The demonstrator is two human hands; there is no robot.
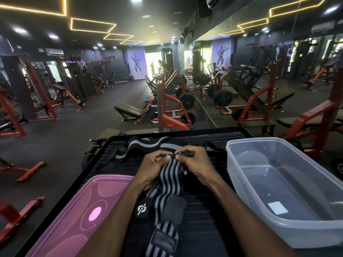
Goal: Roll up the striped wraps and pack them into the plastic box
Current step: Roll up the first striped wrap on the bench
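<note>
Fingers: left hand [151, 165] and right hand [196, 162] both pinch the top edge of a striped wrap [168, 184]
Wrap: trails toward the viewer over the black ribbed surface [204, 216]
Second wrap [148, 143]: loose (unrolled) beyond the hands
Plastic box [282, 184]: right, clear
Pink lid [81, 210]: left
</note>
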